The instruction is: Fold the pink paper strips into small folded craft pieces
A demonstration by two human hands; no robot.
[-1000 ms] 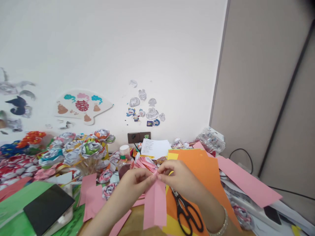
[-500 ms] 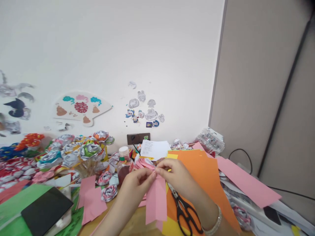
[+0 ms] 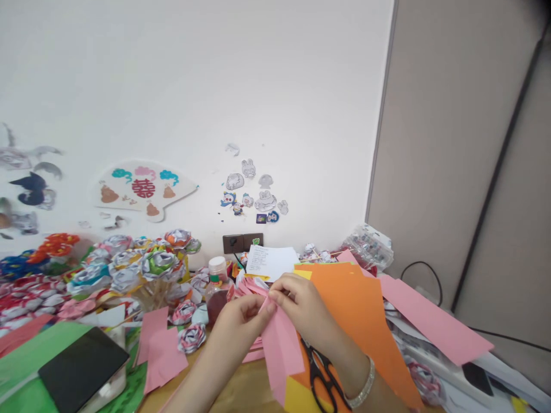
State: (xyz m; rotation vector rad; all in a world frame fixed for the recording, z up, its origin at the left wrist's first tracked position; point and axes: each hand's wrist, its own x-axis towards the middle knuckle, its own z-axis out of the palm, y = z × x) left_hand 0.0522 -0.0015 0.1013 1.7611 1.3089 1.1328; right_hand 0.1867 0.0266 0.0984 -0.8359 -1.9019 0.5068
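- At your far left, a black slab [image 3: 84,367] lies over green paper [image 3: 64,330]; paper flowers [image 3: 159,265] crowd the table behind it.
- Next come small pink pieces [image 3: 164,358], flat on the table, with a bottle [image 3: 217,301] standing beyond them.
- Your left hand [image 3: 245,318] has thumb and forefinger pressed together on the top of the pink strip; the other fingers curl in, and you can't see from here how much they touch.
- The pink strip [image 3: 282,347] is between your hands, slanting down toward you, creased lengthwise, its lower end free. You seem to be gathering or folding its top. The next move probably calls for a steady left pinch while the right fingertips work the paper, gently enough not to tear it.
- Your right hand [image 3: 303,304] meets the left at that same top edge, thumb and forefinger pinching the paper, with almost no gap.
- Under your right wrist, the scissors [image 3: 325,378] rest on orange sheets [image 3: 357,310], out of your grasp.
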